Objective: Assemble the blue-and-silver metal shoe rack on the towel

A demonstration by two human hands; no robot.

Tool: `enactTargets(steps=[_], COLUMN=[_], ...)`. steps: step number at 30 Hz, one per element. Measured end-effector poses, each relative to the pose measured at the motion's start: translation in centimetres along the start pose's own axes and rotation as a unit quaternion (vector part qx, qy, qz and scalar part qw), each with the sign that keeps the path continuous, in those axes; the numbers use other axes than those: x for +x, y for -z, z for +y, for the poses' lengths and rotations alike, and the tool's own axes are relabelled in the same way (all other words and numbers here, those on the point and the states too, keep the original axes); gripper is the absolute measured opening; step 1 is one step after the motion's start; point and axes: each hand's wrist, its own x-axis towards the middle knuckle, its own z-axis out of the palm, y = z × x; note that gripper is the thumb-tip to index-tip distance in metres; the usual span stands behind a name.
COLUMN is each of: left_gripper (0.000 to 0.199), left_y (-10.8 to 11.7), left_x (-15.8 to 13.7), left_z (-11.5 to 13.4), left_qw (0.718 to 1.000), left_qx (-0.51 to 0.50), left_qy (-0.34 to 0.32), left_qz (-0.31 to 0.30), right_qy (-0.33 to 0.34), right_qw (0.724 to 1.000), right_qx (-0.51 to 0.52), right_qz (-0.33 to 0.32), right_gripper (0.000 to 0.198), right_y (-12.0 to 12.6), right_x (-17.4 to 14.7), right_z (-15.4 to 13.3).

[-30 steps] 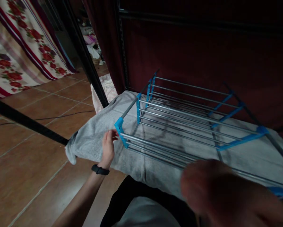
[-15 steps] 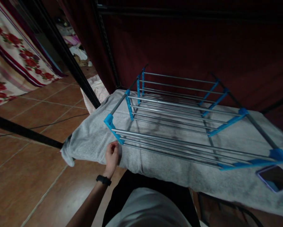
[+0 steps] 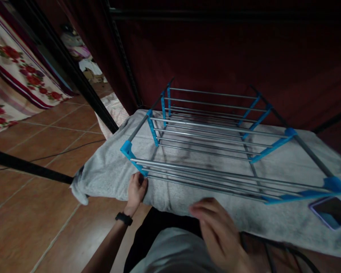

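Observation:
A drying rack (image 3: 216,166) with grey metal bars and blue plastic end brackets stands on a grey cloth (image 3: 107,167). My left hand (image 3: 136,189), with a black band on its wrist, is at the rack's near left corner. Its fingers are curled against the lower end of the blue bracket (image 3: 134,159), and whatever lies between thumb and fingers is hidden. Over the cloth's near edge, apart from the rack, my right hand (image 3: 218,231) hangs in the air, slightly blurred. Its fingers are stretched out and hold nothing visible.
A phone (image 3: 332,212) lies on the cloth by the rack's near right corner. Dark red curtain (image 3: 216,49) hangs behind. Black metal poles (image 3: 30,168) frame the left side. A cable (image 3: 65,151) crosses the tiled floor (image 3: 25,212).
My right hand has come into view from below, in front of the rack. My left hand has shifted slightly right, closer against the bracket's lower end. The view has moved a little.

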Motion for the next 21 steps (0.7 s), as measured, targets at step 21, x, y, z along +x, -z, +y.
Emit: enactTargets(steps=[21], left_gripper=[0.004], left_y=[-1.1], left_x=[0.7], left_z=[0.3], left_qw=[1.000], left_qx=[-0.002], left_qy=[0.011], left_qz=[-0.009], right_qy=[-0.071], right_qw=[0.957], right_qx=[-0.251], right_qz=[-0.124], right_gripper=[0.027], right_y=[-10.1], right_x=[-4.4], right_z=[14.4])
